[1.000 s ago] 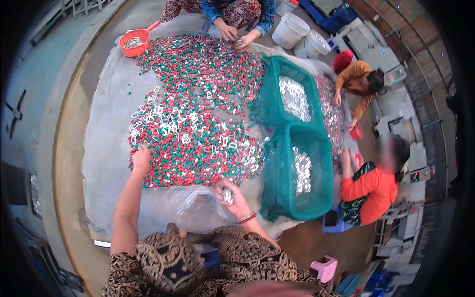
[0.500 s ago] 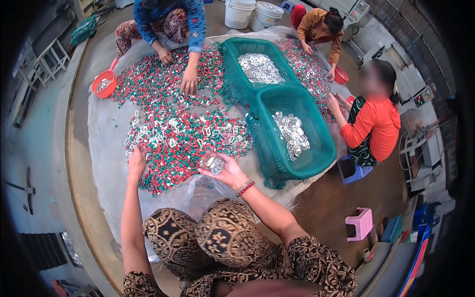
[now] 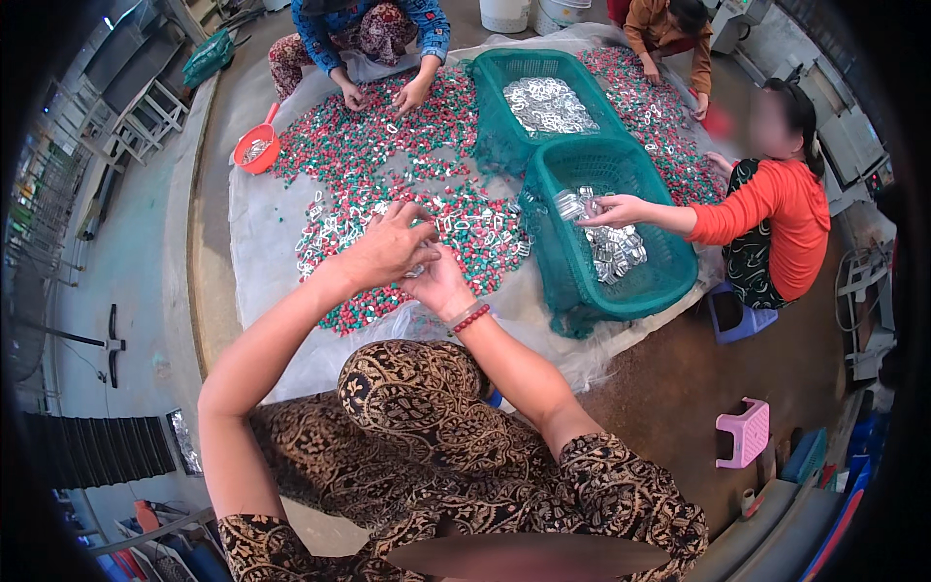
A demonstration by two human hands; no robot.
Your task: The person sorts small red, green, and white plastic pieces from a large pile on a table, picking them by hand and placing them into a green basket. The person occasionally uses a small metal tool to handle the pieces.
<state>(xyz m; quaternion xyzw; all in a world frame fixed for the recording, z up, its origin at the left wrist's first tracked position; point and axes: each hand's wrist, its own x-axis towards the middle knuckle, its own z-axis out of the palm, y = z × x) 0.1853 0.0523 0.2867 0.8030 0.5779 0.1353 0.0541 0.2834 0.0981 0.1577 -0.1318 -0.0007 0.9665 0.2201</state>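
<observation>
My right hand (image 3: 441,285) is cupped around a small bunch of silvery metal rings (image 3: 417,272), mostly covered from above. Over it bends my left hand (image 3: 386,247), its fingers curled down toward the right palm. The left fingertips are partly hidden, and what they pinch cannot be made out. Both hands are above the near part of a spread of small red and green pebbles (image 3: 359,312). Among the pebbles, to the left of my hands, lie many loose oval metal rings (image 3: 335,225).
Right of my hands stands a green net-lined basket (image 3: 669,291) with metal pieces; another green basket (image 3: 490,73) adjoins it behind. A co-worker's hand (image 3: 621,210) holds pieces over the nearer one. An orange-red scoop (image 3: 254,160) lies far left; a pink stool (image 3: 745,432) stands right.
My left hand has lifted from the pile and moved right, over my right hand. The co-worker in orange-red has reached over the near basket with metal pieces. The whole view has shifted.
</observation>
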